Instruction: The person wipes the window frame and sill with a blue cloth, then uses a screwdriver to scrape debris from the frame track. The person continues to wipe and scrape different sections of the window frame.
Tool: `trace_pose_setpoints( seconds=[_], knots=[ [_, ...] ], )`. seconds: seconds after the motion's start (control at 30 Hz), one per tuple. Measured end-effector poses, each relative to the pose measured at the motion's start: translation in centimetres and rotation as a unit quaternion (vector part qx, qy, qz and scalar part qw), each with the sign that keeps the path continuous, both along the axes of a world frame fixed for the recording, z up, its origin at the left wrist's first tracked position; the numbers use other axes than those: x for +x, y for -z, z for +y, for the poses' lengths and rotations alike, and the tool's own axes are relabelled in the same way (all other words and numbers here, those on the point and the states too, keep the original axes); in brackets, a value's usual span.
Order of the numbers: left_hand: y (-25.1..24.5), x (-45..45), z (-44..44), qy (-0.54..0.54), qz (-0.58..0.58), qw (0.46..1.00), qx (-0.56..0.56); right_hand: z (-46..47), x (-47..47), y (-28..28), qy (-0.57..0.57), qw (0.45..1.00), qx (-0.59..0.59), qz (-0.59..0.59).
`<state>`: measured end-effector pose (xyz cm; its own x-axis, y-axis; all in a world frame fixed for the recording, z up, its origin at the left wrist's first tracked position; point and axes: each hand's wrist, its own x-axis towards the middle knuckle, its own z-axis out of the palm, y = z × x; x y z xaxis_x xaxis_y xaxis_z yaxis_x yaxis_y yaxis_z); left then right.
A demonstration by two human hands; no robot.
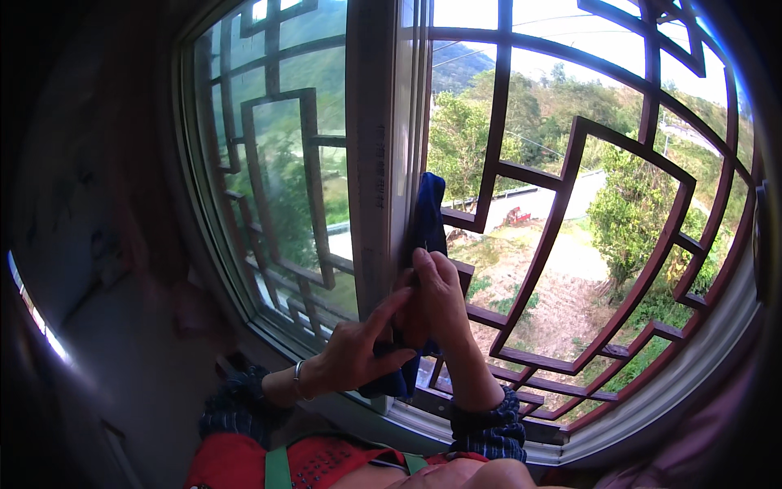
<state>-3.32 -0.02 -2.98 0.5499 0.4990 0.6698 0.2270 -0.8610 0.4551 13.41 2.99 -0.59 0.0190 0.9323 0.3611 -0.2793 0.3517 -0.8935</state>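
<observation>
A dark blue cloth [429, 211] hangs along the inner edge of the white window sash frame [374, 183], beside the open side of the window. My right hand [441, 290] is closed on its middle, the thumb lying on top. Below and to the left, my left hand [351, 357] wears a silver bangle [298, 380]. Its index finger points up towards my right hand, and the thumb lies apart against the cloth. The left hand's other fingers are partly hidden, so its hold cannot be made out. The lower end of the cloth dangles beneath both hands.
Dark red wooden lattice [565, 183] stands outside the open side. The glass pane [293, 183] fills the left side. A white window track [427, 422] runs below. Pinkish fabric [690, 422] is at lower right, and a dim room floor [140, 360] lies left.
</observation>
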Motion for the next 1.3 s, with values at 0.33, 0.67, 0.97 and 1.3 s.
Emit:
trace_pose_setpoints(
  seconds=[0.33, 0.67, 0.97, 1.3],
  knots=[
    [1.2, -0.2, -0.1, 0.013, -0.019, 1.0, -0.006, -0.2, 0.6, 1.4, 0.072, 0.978, 0.138, -0.139],
    [0.8, -0.6, 0.2, -0.018, -0.026, 0.999, -0.016, -0.6, -0.6, 0.8, 0.125, 0.967, 0.167, -0.149],
    [-3.0, 2.4, 2.3, -0.018, -0.09, 0.995, -0.029, -4.9, 1.2, 4.3, 0.187, 0.896, 0.261, -0.306],
    [-7.5, 0.9, 1.8, -0.082, 0.026, 0.981, 0.172, -8.9, 4.5, 8.5, 0.173, 0.92, 0.213, -0.279]
  ],
)
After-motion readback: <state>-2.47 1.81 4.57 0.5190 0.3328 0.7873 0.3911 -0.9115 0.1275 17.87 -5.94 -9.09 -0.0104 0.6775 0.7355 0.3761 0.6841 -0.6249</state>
